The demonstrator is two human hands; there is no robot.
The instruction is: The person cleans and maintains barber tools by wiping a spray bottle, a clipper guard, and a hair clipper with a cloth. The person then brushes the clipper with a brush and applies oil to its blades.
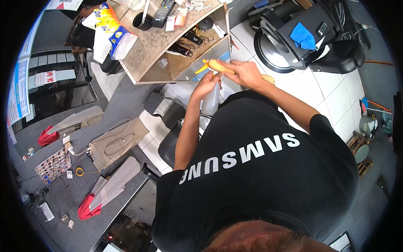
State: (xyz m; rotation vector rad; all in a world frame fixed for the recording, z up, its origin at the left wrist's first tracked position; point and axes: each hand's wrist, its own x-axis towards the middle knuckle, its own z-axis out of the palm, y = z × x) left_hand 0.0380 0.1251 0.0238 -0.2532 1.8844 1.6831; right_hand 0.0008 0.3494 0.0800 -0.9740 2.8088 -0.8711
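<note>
Grey bench (69,194) at 8 o'clock, speckled cabinet top (149,44) at 11, crowded open shelf (157,71) just below it.
Bench: striped grey cloth item (119,178) with red end (89,206), lying slantwise; tan flat bag (119,143) toward 9 o'clock, pale cable (110,133) across it; at the outer side, sheet with rows of small pictures (53,166), yellow coil (79,171) just beside, tangled cables (40,195), white block (47,211). Cabinet top: yellow, white and blue plastic pack (113,33) at the left edge; black cup (142,23) with a stick upright in it; dark remote (163,13); small packets (180,17) beside it. Shelf: dark clippers (179,49), scissors (196,45).
</note>
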